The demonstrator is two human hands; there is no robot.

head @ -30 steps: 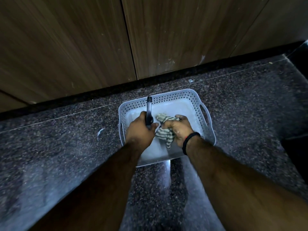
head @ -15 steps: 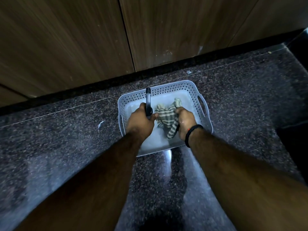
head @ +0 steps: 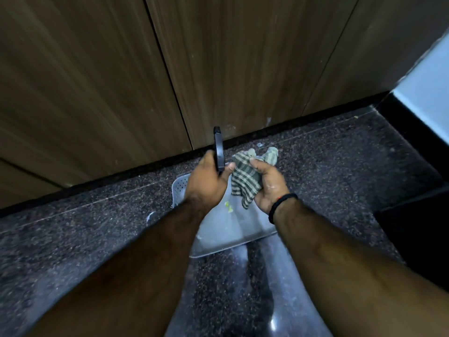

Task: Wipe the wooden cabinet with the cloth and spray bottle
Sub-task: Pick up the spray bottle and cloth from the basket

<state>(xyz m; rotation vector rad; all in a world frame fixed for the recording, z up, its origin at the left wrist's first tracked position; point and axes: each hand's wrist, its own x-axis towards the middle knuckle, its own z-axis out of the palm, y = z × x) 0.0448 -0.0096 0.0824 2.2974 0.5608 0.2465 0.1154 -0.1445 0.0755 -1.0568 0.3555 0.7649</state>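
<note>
Cabinet (head: 243,69) stands just beyond the basket (head: 181,188); above the basket my left hand (head: 206,183) grips the spray bottle (head: 218,152), nozzle toward the wood, my right hand (head: 269,186) bunches the cloth (head: 245,178), ready to wipe.

A single head-worn, wide-angle camera supplies the only view. It looks forward and steeply down from above the person's forearms, which enter from the bottom edge and converge near frame centre. The left hand (head: 206,183) and right hand (head: 269,188) sit close to the lens. The view faces the wooden cabinet (head: 97,76), which fills the upper half. The speckled floor (head: 73,239) occupies the lower half. Straight edges bow toward the frame corners.
</note>
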